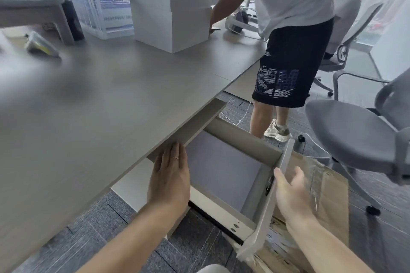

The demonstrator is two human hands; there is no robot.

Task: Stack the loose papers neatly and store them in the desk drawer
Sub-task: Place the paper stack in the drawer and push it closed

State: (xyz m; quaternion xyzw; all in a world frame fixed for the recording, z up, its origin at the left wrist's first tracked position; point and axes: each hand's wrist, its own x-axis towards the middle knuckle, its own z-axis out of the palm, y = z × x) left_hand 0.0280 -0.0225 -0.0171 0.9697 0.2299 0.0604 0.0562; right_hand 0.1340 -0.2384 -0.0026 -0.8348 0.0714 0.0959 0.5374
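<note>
The desk drawer (259,219) is pulled out under the grey desk (99,106). Its grey floor (221,175) shows no loose sheets that I can make out. My left hand (169,177) lies flat, palm down and fingers straight, at the drawer's back left, with its fingertips under the desk edge. It holds nothing visible. My right hand (290,195) grips the top of the drawer's front panel, thumb on the inner side and fingers on the outer side. No papers show on the desk top near me.
A taped cardboard box (330,197) sits on the floor right behind the drawer front. A grey office chair (346,135) stands to the right. A person in black shorts (288,62) stands by the desk's far end. Stacked white boxes (173,6) sit on the desk.
</note>
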